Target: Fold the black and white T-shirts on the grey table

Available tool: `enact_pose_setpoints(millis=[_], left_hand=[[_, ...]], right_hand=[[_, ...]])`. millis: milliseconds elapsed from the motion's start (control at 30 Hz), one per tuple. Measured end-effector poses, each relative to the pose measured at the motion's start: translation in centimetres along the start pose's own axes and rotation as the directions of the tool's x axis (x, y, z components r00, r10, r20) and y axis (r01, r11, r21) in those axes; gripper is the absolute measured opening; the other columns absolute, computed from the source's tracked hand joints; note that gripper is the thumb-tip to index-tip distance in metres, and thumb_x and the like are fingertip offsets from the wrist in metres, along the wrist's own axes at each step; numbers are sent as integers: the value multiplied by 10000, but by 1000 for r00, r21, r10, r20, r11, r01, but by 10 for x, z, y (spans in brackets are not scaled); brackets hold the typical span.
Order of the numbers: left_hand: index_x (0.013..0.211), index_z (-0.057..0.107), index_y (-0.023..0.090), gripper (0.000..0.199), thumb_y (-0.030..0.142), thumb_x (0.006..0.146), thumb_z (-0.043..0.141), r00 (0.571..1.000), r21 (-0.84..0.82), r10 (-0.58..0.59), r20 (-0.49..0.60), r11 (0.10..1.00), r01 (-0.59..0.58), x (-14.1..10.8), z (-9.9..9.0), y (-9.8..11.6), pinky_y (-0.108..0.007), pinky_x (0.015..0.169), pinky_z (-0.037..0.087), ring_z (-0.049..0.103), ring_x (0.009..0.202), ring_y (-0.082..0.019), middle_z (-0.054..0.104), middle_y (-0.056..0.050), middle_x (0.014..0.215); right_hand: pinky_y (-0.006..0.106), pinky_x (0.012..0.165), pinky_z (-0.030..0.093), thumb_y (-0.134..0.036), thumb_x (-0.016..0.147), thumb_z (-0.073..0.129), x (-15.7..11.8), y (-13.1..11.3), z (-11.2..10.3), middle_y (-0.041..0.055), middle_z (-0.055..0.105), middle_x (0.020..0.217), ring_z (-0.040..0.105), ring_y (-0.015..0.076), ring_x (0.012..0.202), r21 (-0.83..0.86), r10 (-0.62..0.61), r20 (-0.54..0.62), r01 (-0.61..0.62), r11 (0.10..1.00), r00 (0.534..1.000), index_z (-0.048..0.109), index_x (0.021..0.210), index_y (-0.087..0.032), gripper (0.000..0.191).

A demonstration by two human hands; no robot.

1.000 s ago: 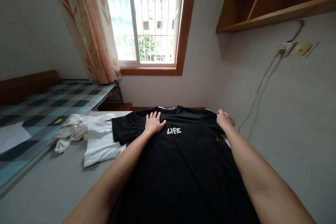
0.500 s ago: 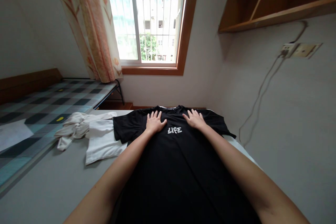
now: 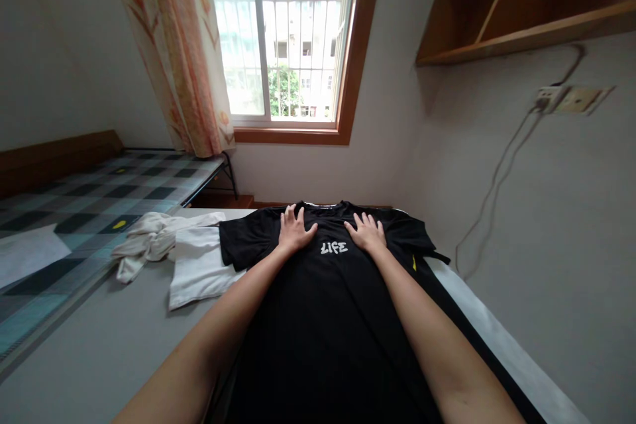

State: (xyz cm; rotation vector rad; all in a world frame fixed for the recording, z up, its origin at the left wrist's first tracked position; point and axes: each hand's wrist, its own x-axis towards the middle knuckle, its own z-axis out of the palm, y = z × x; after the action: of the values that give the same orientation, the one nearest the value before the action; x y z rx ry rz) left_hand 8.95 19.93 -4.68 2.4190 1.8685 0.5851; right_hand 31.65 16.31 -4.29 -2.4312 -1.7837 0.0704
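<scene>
A black T-shirt (image 3: 328,318) with white "LIFE" lettering on its chest lies spread on the table, its collar toward the window. My left hand (image 3: 295,230) rests on the upper chest, left of the lettering, fingers spread. On the other side of the lettering, my right hand (image 3: 366,233) presses flat on the cloth with its fingers apart. Neither hand grips the fabric. Under the left sleeve, a white garment (image 3: 201,268) sticks out. Beside it lies a crumpled off-white cloth (image 3: 149,238). A small yellow mark shows near my right forearm.
To the left stands a bed (image 3: 149,179) with a checked cover and a sheet of paper (image 3: 32,253) on it. A curtain (image 3: 183,66) hangs by the window. On the right wall are a wooden shelf (image 3: 527,30), a socket (image 3: 579,99) and a hanging cable (image 3: 489,192).
My right hand and forearm have shifted slightly inward, uncovering the yellow mark and more black cloth on the right. My left hand stays nearly in place. The view has moved a little.
</scene>
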Motion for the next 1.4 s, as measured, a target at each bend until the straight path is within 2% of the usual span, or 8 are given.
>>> enact_pose_setpoints(millis=[67, 200, 400, 567, 733, 900, 1033, 1400], left_hand=[[1409, 446, 107, 687, 553, 891, 374, 994, -3, -83, -66, 997, 83, -2, -1, 0, -460, 1185, 149, 320, 1404, -297, 405, -177, 1480], [1337, 527, 44, 622, 447, 886, 382, 998, 48, -67, -6, 997, 67, -3, -1, 4, -491, 1168, 189, 372, 1368, -321, 467, -210, 1435], [1455, 377, 33, 729, 502, 898, 358, 991, 68, -34, 130, 997, 25, 2, -1, -1, -508, 1174, 151, 253, 1440, -316, 313, -205, 1534], [1376, 499, 81, 691, 495, 826, 555, 993, -165, 22, 117, 986, -2, 8, -1, -13, -506, 1177, 123, 258, 1437, -333, 364, -206, 1507], [1055, 702, 155, 321, 342, 821, 588, 999, -615, -25, 34, 788, 41, 24, -20, -47, -350, 987, 457, 636, 1092, -245, 707, -111, 1130], [969, 674, 134, 245, 280, 792, 589, 969, -602, -239, -68, 784, 151, 29, -47, -117, -299, 853, 498, 660, 943, -206, 702, -123, 1018], [686, 637, 160, 217, 372, 720, 665, 949, -595, -315, 5, 762, 256, 23, -52, -154, -293, 714, 490, 660, 774, -223, 685, -84, 712], [696, 635, 156, 375, 530, 704, 655, 960, -559, -261, 103, 783, 272, 30, -48, -148, -268, 618, 472, 655, 715, -217, 675, -60, 667]], right_hand=[[471, 1154, 127, -555, 960, 260, -6, -4, 0, 123, 301, 1561, 242, 277, 1433, -25, -25, -85, 23, 999, 996, 398, 1474, -181, 650], [444, 1141, 157, -359, 975, 294, -23, -25, 0, 166, 328, 1540, 392, 272, 1338, -65, -108, -221, 96, 993, 969, 477, 1408, -118, 528], [499, 1149, 115, -604, 953, 165, -42, -58, 2, 155, 195, 1591, 156, 312, 1457, 64, 37, 16, -38, 997, 999, 272, 1524, -121, 756], [468, 1163, 56, -623, 945, 134, -45, -58, 2, 117, 138, 1611, 107, 277, 1471, 70, 40, 26, -42, 997, 999, 230, 1542, -191, 743], [472, 1161, 82, -601, 950, 167, -44, -56, 2, 116, 179, 1603, 130, 280, 1467, 73, 31, 21, -33, 997, 999, 269, 1531, -200, 713], [487, 1157, 102, -573, 955, 208, -44, -57, 3, 126, 208, 1594, 157, 293, 1460, 75, 23, 0, -23, 997, 1000, 297, 1521, -191, 688], [497, 1151, 114, -555, 958, 226, -44, -57, 3, 139, 226, 1586, 166, 305, 1455, 75, 22, -11, -21, 997, 1000, 305, 1518, -179, 678], [493, 1147, 107, -551, 959, 206, -44, -57, 2, 136, 214, 1589, 156, 308, 1452, 60, 18, 7, -18, 998, 1000, 291, 1522, -177, 681]])
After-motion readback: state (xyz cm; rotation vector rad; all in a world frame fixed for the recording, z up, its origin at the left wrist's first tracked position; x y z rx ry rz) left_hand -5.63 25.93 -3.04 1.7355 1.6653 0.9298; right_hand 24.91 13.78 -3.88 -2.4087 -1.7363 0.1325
